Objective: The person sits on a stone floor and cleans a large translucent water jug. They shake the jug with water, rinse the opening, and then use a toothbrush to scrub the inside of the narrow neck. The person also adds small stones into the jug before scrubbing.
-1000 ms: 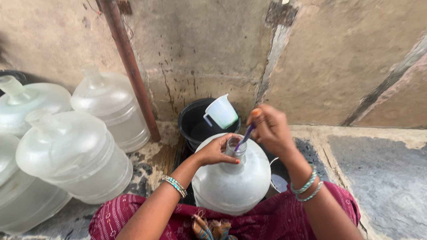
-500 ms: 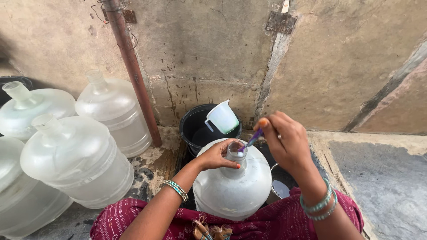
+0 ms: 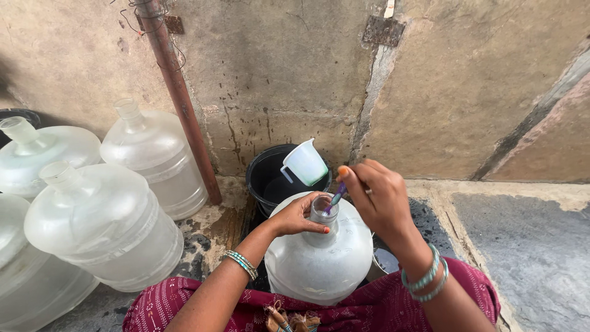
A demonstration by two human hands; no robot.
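- Nearest, at six o'clock, a person crouches in magenta patterned cloth [image 3: 184,301], with a large clear water jug [image 3: 319,258] upright between the knees.
- The left hand [image 3: 298,215], green bangles at the wrist, is curled around the jug's narrow neck [image 3: 324,212] and steadies it at the rim.
- The right hand [image 3: 378,197], coming in from about four o'clock, pinches a small toothbrush-like brush with a purple and green handle [image 3: 336,198]; its head dips into the open mouth of the neck.
- In my judgement the step in hand is scrubbing the inside of the neck. The next move calls for a firm hold on the neck and small turning strokes of the brush around the rim.
- Just beyond the jug, at twelve o'clock, a black bucket [image 3: 264,175] stands against the wall, with a white plastic jug with a handle [image 3: 305,163] resting tilted in it.
- From nine to ten o'clock, several more clear water jugs [image 3: 101,224] stand close together, uncapped.
- A rusty pipe [image 3: 178,98] runs up the stained concrete wall [image 3: 442,92] at eleven o'clock.
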